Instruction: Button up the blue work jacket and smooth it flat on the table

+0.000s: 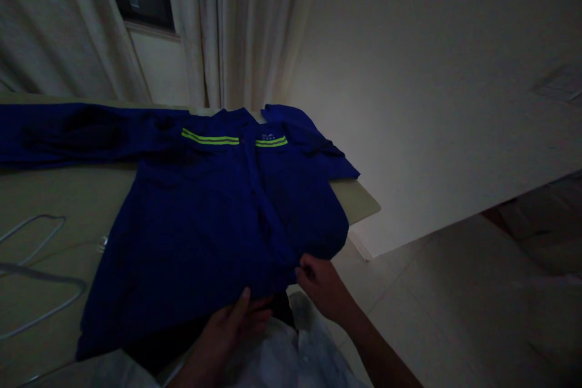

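Observation:
A dark blue work jacket (191, 212) with yellow-green stripes across the chest lies front up, its collar at the far side. One sleeve stretches out to the left; on the right the other sleeve looks folded. At the near hem, my left hand (227, 324) has its thumb on top of the cloth and its fingers just under the edge. My right hand (325, 285) is closed, pinching the jacket's front edge at the lower right corner. Cloth hides some of the left fingertips.
The jacket rests on a pale table (359, 200), whose rounded corner shows at right. A white wire or cord (45, 279) lies at left. Curtains (245, 30) hang behind, and a pale wall (431, 91) rises at right above the tiled floor (422, 303).

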Available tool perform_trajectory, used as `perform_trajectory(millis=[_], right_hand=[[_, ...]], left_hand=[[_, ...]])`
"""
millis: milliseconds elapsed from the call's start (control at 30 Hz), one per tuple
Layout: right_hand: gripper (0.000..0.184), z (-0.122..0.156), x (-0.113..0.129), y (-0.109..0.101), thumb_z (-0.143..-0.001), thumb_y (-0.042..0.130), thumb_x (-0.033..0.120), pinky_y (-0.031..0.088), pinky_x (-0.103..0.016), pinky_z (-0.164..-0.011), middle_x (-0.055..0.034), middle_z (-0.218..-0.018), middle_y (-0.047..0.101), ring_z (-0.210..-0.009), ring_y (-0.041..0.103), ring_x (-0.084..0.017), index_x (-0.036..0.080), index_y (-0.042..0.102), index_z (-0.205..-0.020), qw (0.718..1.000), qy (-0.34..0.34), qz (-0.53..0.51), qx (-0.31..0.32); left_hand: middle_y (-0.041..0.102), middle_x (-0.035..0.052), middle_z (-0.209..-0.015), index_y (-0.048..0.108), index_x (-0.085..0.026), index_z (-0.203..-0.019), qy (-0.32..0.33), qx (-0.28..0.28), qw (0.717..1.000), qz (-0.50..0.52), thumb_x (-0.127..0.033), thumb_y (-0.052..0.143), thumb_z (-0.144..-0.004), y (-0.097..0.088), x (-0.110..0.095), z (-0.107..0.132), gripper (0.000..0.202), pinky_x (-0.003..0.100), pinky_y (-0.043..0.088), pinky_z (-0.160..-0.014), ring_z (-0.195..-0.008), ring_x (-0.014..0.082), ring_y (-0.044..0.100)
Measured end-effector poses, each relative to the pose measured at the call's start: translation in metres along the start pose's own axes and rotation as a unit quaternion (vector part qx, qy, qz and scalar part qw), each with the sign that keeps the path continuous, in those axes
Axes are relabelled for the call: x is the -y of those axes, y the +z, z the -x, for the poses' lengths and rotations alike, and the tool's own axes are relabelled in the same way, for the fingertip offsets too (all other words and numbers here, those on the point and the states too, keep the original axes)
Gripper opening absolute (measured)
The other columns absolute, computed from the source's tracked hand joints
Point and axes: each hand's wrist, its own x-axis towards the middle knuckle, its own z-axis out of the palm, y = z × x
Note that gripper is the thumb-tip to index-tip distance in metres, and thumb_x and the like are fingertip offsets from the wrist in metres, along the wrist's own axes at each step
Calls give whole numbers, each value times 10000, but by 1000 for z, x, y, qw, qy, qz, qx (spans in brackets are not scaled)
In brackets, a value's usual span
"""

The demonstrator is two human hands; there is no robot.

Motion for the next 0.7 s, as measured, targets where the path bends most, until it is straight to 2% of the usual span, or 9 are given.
perform_trajectory(millis=[33, 100, 233, 300, 367, 433, 500, 600, 700], right_hand=[[67, -2, 1, -4, -926, 579, 200, 411, -265, -658, 21, -755, 568, -704, 548, -152, 199, 571, -860, 998, -10, 60, -13], [222, -8, 10, -8, -875, 608, 86, 468, -302, -793, -48, -986, 637, -878, 606, -187, 185, 631, -1072, 984, -57, 162, -50], [360, -38, 40, 2, -963, 614, 131, 472, -338, -933, -90, -1222, 607, -1066, 583, -211, 245, 624, -1305, 945, -223, 228, -76], [313, -59, 51, 11, -1001, 637, 252, 473, -370, -913, -103, -1263, 604, -1087, 563, -237, 244, 637, -1314, 924, -265, 266, -78], [200, -79, 55, 16, -999, 659, 287, 472, -375, -872, -103, -1238, 619, -1068, 558, -244, 209, 699, -1179, 913, -268, 300, -71], [105, -90, 53, 19, -998, 663, 269, 471, -364, -858, -92, -1183, 635, -1041, 561, -230, 182, 720, -1012, 913, -265, 305, -56], [132, -92, 50, 19, -990, 685, 294, 477, -369, -876, -95, -1187, 634, -1055, 561, -228, 170, 711, -1026, 921, -257, 288, -56], [271, -85, 43, 21, -949, 747, 344, 487, -385, -917, -104, -1255, 615, -1115, 557, -238, 166, 690, -1146, 935, -243, 250, -68], [240, -83, 39, 23, -940, 759, 323, 483, -377, -965, -91, -1264, 609, -1138, 560, -229, 173, 695, -1116, 944, -244, 212, -71]], left_hand=[[739, 217, -1276, 796, -176, -1086, 4, 16, 999, -51, -883, 711, -630, -4, 3, 6, 846, 477, 594, -993, -1144, 369, 727], [756, 158, -1269, 787, -243, -1144, 55, 39, 977, -200, -816, 711, -702, -9, 1, 23, 728, 445, 589, -982, -1152, 344, 722], [815, 40, -981, 778, -287, -982, 197, 81, 860, -464, -582, 488, -988, -7, -55, 47, 414, 297, 577, -768, -894, 225, 757], [804, 39, -964, 735, -256, -1054, 288, 35, 810, -510, -482, 380, -1054, 1, -101, 36, 420, 286, 564, -755, -852, 195, 748], [769, 100, -1207, 673, -211, -1261, 397, -59, 730, -553, -380, 329, -1073, 7, -140, 8, 427, 373, 555, -955, -1089, 232, 726], [644, 150, -1451, 582, -160, -1427, 447, -73, 642, -618, -305, 298, -1067, 8, -161, -26, 481, 486, 458, -1133, -1339, 281, 605], [506, 127, -1596, 494, -183, -1529, 431, -59, 593, -677, -321, 295, -1070, 4, -166, -54, 519, 578, 364, -1200, -1470, 321, 473], [421, 59, -1657, 405, -270, -1593, 385, -50, 573, -722, -377, 294, -1078, -5, -155, -75, 538, 624, 313, -1214, -1528, 334, 380], [391, 44, -1674, 347, -289, -1621, 387, -58, 552, -736, -353, 295, -1073, -12, -145, -75, 555, 589, 273, -1237, -1553, 307, 335]])
